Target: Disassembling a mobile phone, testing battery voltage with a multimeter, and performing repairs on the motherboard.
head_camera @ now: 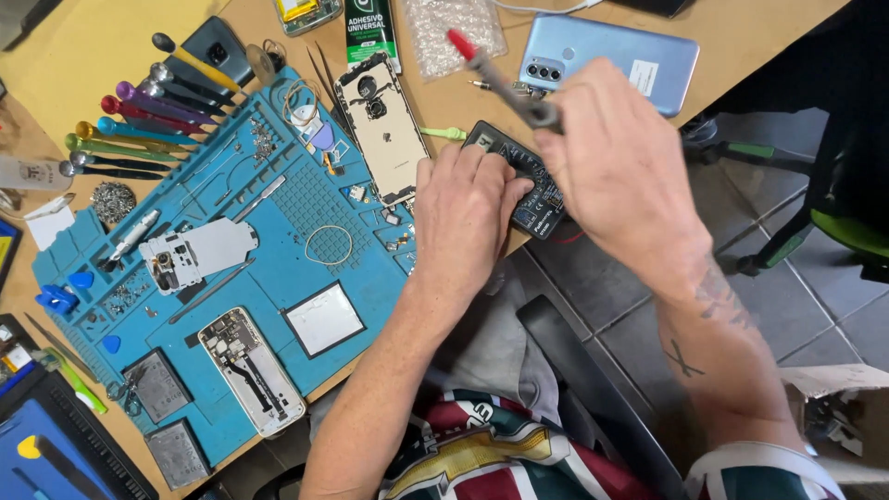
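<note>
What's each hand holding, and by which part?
Right hand: red-tipped probe, gripped at its lower end. Left hand: pressed flat on the dark device, its near end, at the table edge.

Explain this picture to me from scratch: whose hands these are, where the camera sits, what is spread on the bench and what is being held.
There is one view, from a camera worn on the person's head, looking down at their own bare hands over a wooden workbench.

The left hand presses down on a small black opened device with exposed circuitry at the bench edge. The right hand grips a thin grey probe-like tool with a red tip above it.

To the left lies a blue rubber repair mat carrying opened white phone frames and small parts. Beside it stands a row of colourful-handled screwdrivers. A light blue phone lying face down rests behind the hands.
</note>
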